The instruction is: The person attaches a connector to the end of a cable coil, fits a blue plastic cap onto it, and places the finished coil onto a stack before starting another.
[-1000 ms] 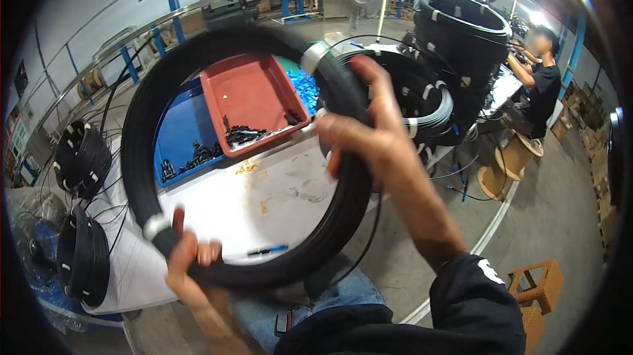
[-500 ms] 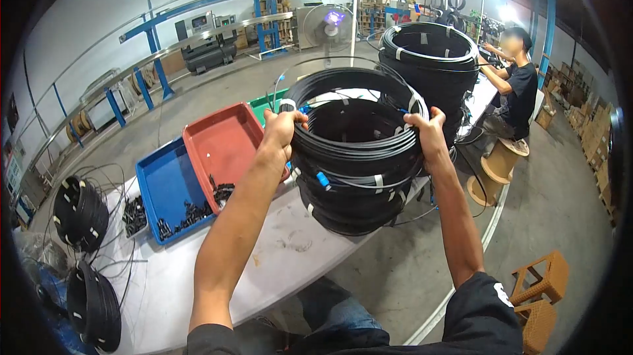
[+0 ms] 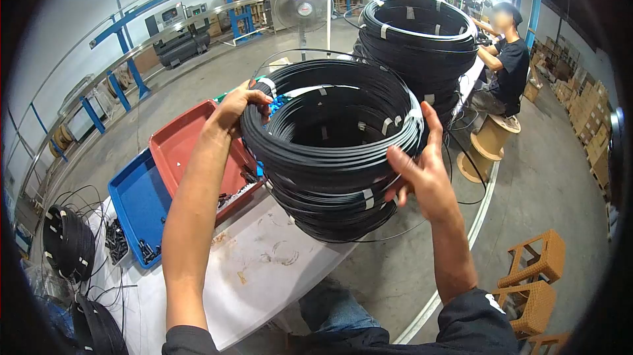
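Observation:
A thick coil of black cable [image 3: 330, 154] sits tilted on a stack of similar coils [image 3: 330, 210] at the table's edge. My left hand [image 3: 241, 108] grips the coil's left side, near a white tie and some blue connectors. On the right side, my right hand [image 3: 422, 169] rests against the coil with its thumb and fingers spread apart. White tape shows on several parts of the coils.
A second tall coil stack [image 3: 415, 51] stands behind. Left on the white table [image 3: 264, 269] are a red tray [image 3: 188, 144] and a blue tray [image 3: 135, 190] with small black parts. A co-worker [image 3: 508, 58] sits at the right, near wooden spools [image 3: 488, 144] and brown stools [image 3: 534, 262].
The held coil has come lower and nearer, over the stack. My left hand has moved left with it, and the fingers of my right hand have spread. The whole view has shifted.

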`<state>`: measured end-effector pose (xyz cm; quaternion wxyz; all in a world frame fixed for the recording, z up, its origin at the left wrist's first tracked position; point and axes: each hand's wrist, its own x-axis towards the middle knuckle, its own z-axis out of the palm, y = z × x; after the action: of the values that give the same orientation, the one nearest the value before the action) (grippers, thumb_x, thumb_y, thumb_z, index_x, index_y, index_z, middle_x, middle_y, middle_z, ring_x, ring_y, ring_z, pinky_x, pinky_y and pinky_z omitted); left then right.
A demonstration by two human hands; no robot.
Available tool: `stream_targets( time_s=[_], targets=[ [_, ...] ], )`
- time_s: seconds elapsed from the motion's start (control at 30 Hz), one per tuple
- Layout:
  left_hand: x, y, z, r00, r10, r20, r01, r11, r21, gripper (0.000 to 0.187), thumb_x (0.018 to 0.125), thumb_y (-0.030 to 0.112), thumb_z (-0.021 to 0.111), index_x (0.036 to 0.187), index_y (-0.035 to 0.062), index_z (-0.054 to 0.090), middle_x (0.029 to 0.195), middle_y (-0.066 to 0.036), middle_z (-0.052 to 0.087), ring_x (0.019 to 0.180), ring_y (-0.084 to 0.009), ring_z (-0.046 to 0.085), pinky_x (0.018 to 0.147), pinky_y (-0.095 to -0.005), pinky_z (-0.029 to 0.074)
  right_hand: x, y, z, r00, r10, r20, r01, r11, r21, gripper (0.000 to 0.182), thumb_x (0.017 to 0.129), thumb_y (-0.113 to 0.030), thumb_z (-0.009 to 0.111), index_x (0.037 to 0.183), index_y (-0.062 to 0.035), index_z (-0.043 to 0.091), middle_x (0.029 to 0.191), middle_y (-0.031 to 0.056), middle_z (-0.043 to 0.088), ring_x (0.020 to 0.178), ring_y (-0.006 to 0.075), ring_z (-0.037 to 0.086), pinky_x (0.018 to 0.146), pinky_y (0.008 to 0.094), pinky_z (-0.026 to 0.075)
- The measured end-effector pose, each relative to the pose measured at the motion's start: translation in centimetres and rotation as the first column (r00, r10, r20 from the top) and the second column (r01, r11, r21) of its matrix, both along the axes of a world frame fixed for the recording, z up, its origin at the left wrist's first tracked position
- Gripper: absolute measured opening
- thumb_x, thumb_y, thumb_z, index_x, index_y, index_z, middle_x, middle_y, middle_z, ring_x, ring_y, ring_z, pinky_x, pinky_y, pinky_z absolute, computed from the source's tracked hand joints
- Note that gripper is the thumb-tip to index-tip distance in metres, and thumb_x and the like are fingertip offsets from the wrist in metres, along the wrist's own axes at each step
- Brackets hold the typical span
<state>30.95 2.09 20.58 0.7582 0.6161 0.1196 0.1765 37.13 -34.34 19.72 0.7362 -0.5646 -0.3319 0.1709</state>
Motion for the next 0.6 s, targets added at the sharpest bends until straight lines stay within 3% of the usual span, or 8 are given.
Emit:
stream_targets(
  time_s=[0.1, 0.17, 0.2, 0.33, 0.37, 0.47, 0.57, 0.6],
  targets=[
    [-0.2, 1.2, -0.3, 0.993, -0.108, 0.038, 0.105, 0.992, 0.072, 0.07, 0.082, -0.002, 0.063, 0.145, 0.0003, 0.032, 0.075, -0.011, 0.063, 0.061, -0.0186, 0.065, 0.055, -0.0354, 0.06, -2.3, -0.4, -0.3, 0.997, 0.069, 0.027, -0.068, 0.997, -0.045, 0.103, 0.092, -0.013, 0.07, 0.155, -0.0151, -0.011, 0.104, 0.019, 0.065, 0.055, 0.0158, 0.065, 0.04, 0.0215, 0.05],
    [0.1, 1.3, -0.3, 0.997, -0.058, 0.043, 0.055, 0.996, 0.071, 0.071, 0.083, 0.0, 0.063, 0.148, 0.0027, 0.034, 0.076, -0.011, 0.065, 0.063, -0.0185, 0.066, 0.059, -0.0348, 0.059, -3.7, -0.8, -0.6, 0.991, 0.124, 0.055, -0.121, 0.991, -0.062, 0.103, 0.092, -0.011, 0.069, 0.156, -0.0169, -0.011, 0.121, 0.0234, 0.059, 0.064, 0.0164, 0.068, 0.044, 0.0228, 0.053],
    [0.4, 1.3, 0.2, 0.986, -0.155, 0.065, 0.148, 0.984, 0.1, 0.073, 0.083, 0.0, 0.063, 0.15, 0.0044, 0.033, 0.077, -0.011, 0.065, 0.063, -0.0183, 0.066, 0.061, -0.0344, 0.059, -4.2, -1.2, -0.7, 0.985, 0.157, 0.077, -0.149, 0.983, -0.104, 0.102, 0.092, -0.006, 0.068, 0.156, -0.0183, -0.011, 0.138, 0.0252, 0.045, 0.075, 0.0176, 0.07, 0.051, 0.0247, 0.056],
    [2.4, 1.5, 2.0, 0.947, -0.32, 0.017, 0.316, 0.942, 0.112, 0.077, 0.079, -0.004, 0.06, 0.15, 0.0029, 0.031, 0.086, -0.012, 0.061, 0.07, -0.0181, 0.065, 0.067, -0.0331, 0.058, -6.9, -0.8, 0.6, 0.971, 0.192, 0.14, -0.167, 0.971, -0.173, 0.1, 0.091, 0.003, 0.065, 0.157, -0.0186, -0.008, 0.147, 0.0222, 0.038, 0.084, 0.019, 0.07, 0.061, 0.0277, 0.058],
    [3.2, 1.6, 2.5, 0.946, -0.322, -0.025, 0.322, 0.937, 0.133, 0.078, 0.079, -0.005, 0.06, 0.151, 0.0026, 0.031, 0.087, -0.013, 0.062, 0.071, -0.0185, 0.065, 0.067, -0.0325, 0.057, -7.3, -0.6, 0.4, 0.972, 0.217, 0.089, -0.197, 0.961, -0.196, 0.099, 0.091, 0.003, 0.065, 0.157, -0.0168, -0.005, 0.154, 0.0223, 0.032, 0.085, 0.0208, 0.07, 0.065, 0.0306, 0.059],
    [6.0, 3.0, 3.2, 0.881, -0.461, -0.104, 0.473, 0.863, 0.177, 0.082, 0.08, -0.004, 0.063, 0.154, 0.003, 0.028, 0.087, -0.014, 0.063, 0.073, -0.0183, 0.064, 0.069, -0.0299, 0.053, -7.8, 0.9, -1.5, 0.9, 0.186, 0.395, -0.104, 0.97, -0.221, 0.091, 0.089, 0.005, 0.064, 0.157, -0.0104, 0.006, 0.156, 0.024, 0.032, 0.106, 0.0374, 0.068, 0.087, 0.0409, 0.057],
    [8.1, 2.7, 4.5, 0.834, -0.504, -0.226, 0.551, 0.792, 0.264, 0.088, 0.082, -0.001, 0.067, 0.157, 0.01, 0.024, 0.087, -0.013, 0.065, 0.076, -0.0184, 0.065, 0.07, -0.0316, 0.052, -8.6, 1.9, -2.7, 0.912, 0.255, 0.322, -0.183, 0.954, -0.237, 0.082, 0.093, 0.001, 0.062, 0.157, -0.0102, 0.013, 0.155, 0.0243, 0.033, 0.108, 0.0367, 0.068, 0.091, 0.0421, 0.057],
    [8.9, 3.0, 4.3, 0.827, -0.512, -0.231, 0.56, 0.786, 0.262, 0.088, 0.082, -0.001, 0.067, 0.157, 0.01, 0.024, 0.087, -0.013, 0.065, 0.076, -0.0184, 0.065, 0.07, -0.0316, 0.052, -8.5, 2.1, -2.0, 0.944, 0.298, 0.14, -0.254, 0.93, -0.266, 0.078, 0.095, -0.001, 0.06, 0.157, -0.0121, 0.013, 0.153, 0.0222, 0.037, 0.105, 0.0306, 0.069, 0.087, 0.0388, 0.06]
  ],
)
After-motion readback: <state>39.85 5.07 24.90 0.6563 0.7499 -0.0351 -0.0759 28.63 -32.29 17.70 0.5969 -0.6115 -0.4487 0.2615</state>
